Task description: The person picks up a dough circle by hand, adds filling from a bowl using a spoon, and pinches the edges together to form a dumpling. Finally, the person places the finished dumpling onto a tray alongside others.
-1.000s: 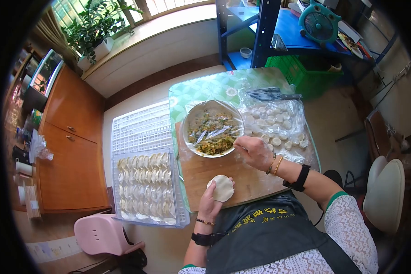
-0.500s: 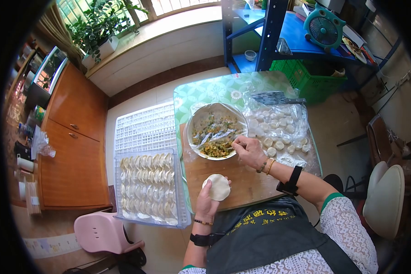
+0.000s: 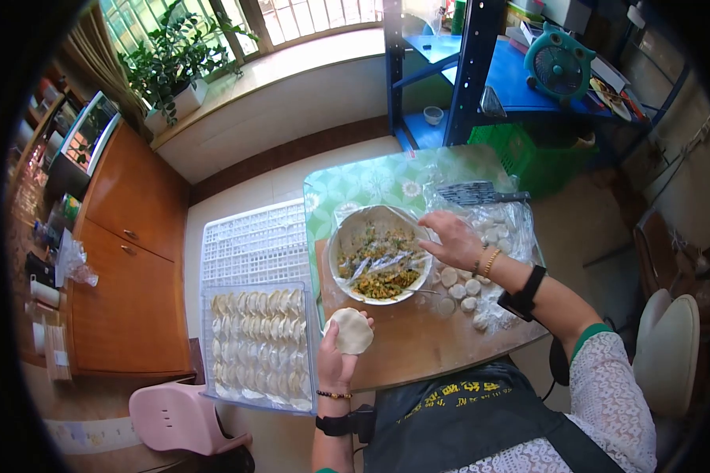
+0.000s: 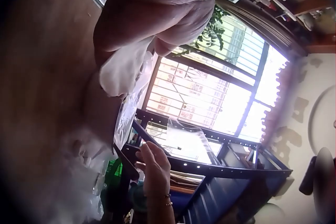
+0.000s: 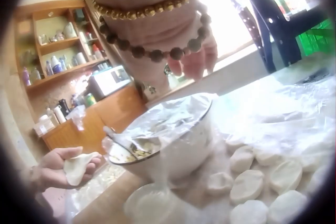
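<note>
My left hand (image 3: 338,364) holds a round dough wrapper (image 3: 350,331) with the thumb over it, beside the wooden board (image 3: 418,343). In the left wrist view, the wrapper (image 4: 125,69) hangs from the fingers. The mixing bowl (image 3: 343,288) has plastic film across it and chopped filling (image 3: 386,284) inside. My right hand (image 3: 454,239) hovers by the bowl's upper right rim, fingers loosely extended, thumb apart. From the right wrist, a spoon (image 5: 119,140) leans in the bowl (image 5: 157,169). Small dough pieces (image 3: 469,288) lie right of the bowl, some under film.
A clear tray with rows of dumplings (image 3: 260,343) stands left of the board, in front of a white rack (image 3: 252,244). A cleaver (image 3: 473,193) lies at the table's back right. A pink stool (image 3: 173,418) is at the lower left, a green crate (image 3: 544,162) behind the table.
My right hand has left the bowl's lower right side and moved up and right, its fingers now spread. My left hand has shifted left with the wrapper. The head view has also shifted slightly.
</note>
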{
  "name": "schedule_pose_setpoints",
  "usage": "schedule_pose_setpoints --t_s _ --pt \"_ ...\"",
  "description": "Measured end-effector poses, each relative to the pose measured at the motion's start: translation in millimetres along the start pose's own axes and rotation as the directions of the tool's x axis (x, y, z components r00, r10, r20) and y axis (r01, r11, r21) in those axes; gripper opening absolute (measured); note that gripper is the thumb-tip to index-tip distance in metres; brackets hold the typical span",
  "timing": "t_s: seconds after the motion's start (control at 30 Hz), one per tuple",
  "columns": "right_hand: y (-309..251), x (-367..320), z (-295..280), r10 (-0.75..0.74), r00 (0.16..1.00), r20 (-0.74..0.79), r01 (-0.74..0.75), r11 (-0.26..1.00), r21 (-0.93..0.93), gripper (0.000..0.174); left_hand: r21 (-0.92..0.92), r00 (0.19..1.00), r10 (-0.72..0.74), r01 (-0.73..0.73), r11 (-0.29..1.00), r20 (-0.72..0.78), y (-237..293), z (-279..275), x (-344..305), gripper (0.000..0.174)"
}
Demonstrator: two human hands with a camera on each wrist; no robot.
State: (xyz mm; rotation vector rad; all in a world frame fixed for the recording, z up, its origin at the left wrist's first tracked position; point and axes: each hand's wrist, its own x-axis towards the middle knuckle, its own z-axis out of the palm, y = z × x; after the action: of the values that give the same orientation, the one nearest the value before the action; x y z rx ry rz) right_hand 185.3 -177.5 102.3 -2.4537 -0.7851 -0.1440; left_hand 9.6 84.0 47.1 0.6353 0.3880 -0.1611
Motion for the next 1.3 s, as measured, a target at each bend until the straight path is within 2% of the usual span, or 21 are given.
schedule_pose_setpoints --t_s 0.13,0.17,0.27,0.3,0.37,0.53,0.63,0.73,0.83,0.93,0.97,1.07,1.17,1.27,1.3 --pt "14.0 39.8 18.5 0.238 0.958 0.16 -0.204 0.958 -0.203 0.037 -0.029 0.999 0.007 -0.007 1.0 -0.031 -4.6 -5.5 -2.5 0.042" --pt "27.4 42.5 30.2 0.186 0.978 0.089 -0.16 0.958 -0.239 0.029 -0.03 0.999 0.013 -0.014 0.999 -0.042 -5.2 -9.4 -4.2 0.042" --pt "28.5 57.8 30.1 0.379 0.914 0.147 -0.342 0.913 -0.224 0.02 -0.048 0.997 0.012 -0.016 0.999 -0.075 -3.5 -19.0 -3.5 0.042" --pt "37.6 58.3 35.8 0.326 0.942 0.073 -0.314 0.939 -0.142 0.016 -0.057 0.996 0.008 -0.013 0.998 -0.088 -3.9 -21.8 -4.6 0.042" --pt "53.0 59.9 47.1 0.298 0.951 0.084 -0.284 0.948 -0.143 0.016 -0.058 0.995 -0.007 0.001 0.998 -0.1 -4.7 -22.1 -3.7 0.042" --pt "48.2 81.9 44.5 0.253 0.959 0.126 -0.247 0.967 -0.06 0.023 -0.057 0.993 -0.017 0.01 0.998 -0.12 -5.8 -18.4 2.2 0.042" --pt "30.8 105.9 48.0 0.058 0.993 0.101 -0.068 0.993 0.095 0.033 -0.072 0.985 -0.023 0.011 0.997 -0.174 -8.7 -18.1 2.4 0.042" --pt "20.3 137.7 67.9 0.096 0.966 0.239 -0.143 0.971 0.19 0.045 -0.081 0.98 -0.022 0.006 0.997 -0.196 -11.5 -24.3 0.0 0.042" --pt "15.2 161.6 92.5 0.168 0.917 0.362 -0.254 0.945 0.205 0.044 -0.106 0.98 -0.022 0.001 0.994 -0.199 -11.7 -34.4 -2.2 0.043" --pt "16.3 176.8 97.5 0.145 0.804 0.576 -0.359 0.892 0.276 0.038 -0.132 0.977 -0.018 -0.01 0.991 -0.21 -9.8 -41.2 -5.5 0.044" --pt "18.0 176.1 99.7 0.076 0.825 0.56 -0.296 0.902 0.313 0.033 -0.129 0.974 -0.02 -0.01 0.992 -0.227 -8.2 -42.1 -6.8 0.045" --pt "17.2 181.9 101.8 0.041 0.811 0.583 -0.186 0.964 0.192 0.032 -0.134 0.968 -0.025 -0.009 0.991 -0.251 -2.7 -39.7 -7.6 0.045" --pt "28.7 185.8 108.9 0.048 0.832 0.552 -0.157 0.976 0.153 0.032 -0.174 0.97 -0.035 -0.007 0.985 -0.239 -2.3 -41.0 -5.4 0.046" --pt "43.3 189.4 102.0 0.058 0.818 0.573 -0.248 0.934 0.258 0.039 -0.189 0.971 -0.036 -0.01 0.982 -0.237 0.4 -41.3 -1.6 0.047" --pt "43.0 188.7 93.7 0.068 0.821 0.566 -0.261 0.928 0.267 0.047 -0.19 0.969 -0.037 -0.01 0.982 -0.243 0.7 -40.8 -1.0 0.047"
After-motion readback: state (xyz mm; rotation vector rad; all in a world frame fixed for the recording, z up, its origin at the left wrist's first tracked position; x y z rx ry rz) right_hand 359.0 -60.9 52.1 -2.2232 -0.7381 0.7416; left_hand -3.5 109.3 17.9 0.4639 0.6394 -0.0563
